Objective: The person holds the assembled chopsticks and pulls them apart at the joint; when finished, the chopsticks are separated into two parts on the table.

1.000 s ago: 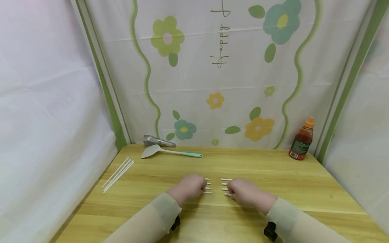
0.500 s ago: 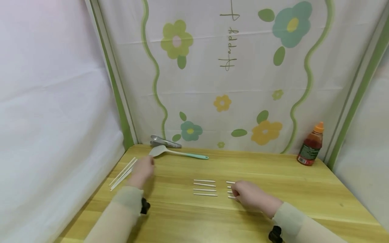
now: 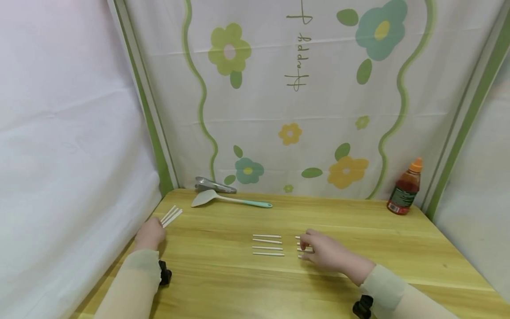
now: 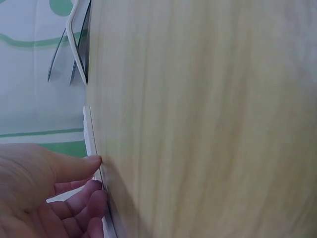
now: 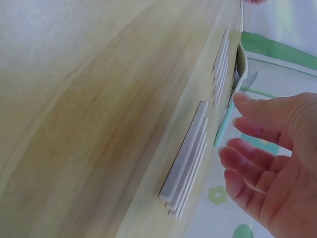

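Note:
My left hand [image 3: 149, 233] is down at the left side of the table, at a slanted bundle of thin white sticks [image 3: 172, 216]. Its thumb and curled fingertips touch those sticks in the left wrist view [image 4: 90, 134]; whether they pinch any is unclear. Over the right-hand row of short white sticks [image 5: 185, 158] hovers my right hand [image 3: 324, 250], fingers loosely bent and holding nothing. In the head view that hand covers most of this row. Left of it lies a matching row of several parallel white sticks [image 3: 268, 245], untouched.
A spatula [image 3: 233, 200] with a mint handle end lies toward the back, metal tongs [image 3: 215, 185] behind it. An orange-capped sauce bottle [image 3: 404, 188] stands at the back right corner. Flower-printed cloth [image 3: 263, 102] rises behind the wooden table [image 3: 239, 288].
My left hand has left the left row and gone leftward to the slanted bundle. The right hand has stayed over its row, its fingers loosening. The view has shifted slightly.

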A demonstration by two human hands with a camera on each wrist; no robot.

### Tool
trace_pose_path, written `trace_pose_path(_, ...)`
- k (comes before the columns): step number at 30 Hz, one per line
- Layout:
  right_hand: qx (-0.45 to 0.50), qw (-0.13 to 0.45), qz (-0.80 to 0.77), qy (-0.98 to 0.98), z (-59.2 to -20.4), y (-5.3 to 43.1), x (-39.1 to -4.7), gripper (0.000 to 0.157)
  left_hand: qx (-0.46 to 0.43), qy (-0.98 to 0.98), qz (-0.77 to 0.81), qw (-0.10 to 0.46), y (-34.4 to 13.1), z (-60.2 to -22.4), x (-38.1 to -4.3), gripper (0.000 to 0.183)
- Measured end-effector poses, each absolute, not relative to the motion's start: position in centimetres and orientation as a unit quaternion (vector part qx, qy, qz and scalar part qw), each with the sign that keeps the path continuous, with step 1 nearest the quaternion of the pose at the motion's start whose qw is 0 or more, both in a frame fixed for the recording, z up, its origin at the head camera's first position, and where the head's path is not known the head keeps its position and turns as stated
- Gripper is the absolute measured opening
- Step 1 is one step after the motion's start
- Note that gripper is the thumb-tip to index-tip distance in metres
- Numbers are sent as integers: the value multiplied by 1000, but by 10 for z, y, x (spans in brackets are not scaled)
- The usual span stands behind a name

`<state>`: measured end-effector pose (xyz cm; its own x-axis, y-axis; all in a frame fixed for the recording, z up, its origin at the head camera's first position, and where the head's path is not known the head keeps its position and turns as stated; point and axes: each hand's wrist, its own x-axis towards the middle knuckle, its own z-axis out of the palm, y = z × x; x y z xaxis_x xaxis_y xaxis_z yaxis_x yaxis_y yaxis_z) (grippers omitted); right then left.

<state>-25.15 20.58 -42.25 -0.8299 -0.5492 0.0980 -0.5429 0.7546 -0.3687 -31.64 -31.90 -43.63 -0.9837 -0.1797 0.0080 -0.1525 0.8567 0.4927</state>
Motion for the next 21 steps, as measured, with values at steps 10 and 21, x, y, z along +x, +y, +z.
trace_pose_path(10, -334, 7, -207, 919, -420, 206, -253, 18, 92, -963, -252, 37, -332, -442, -317, 20)
trace_pose_path(21, -335, 5, -218, 917, -423, 205, -254, 16, 58, -977, -203, 35, -323, -438, -323, 16)
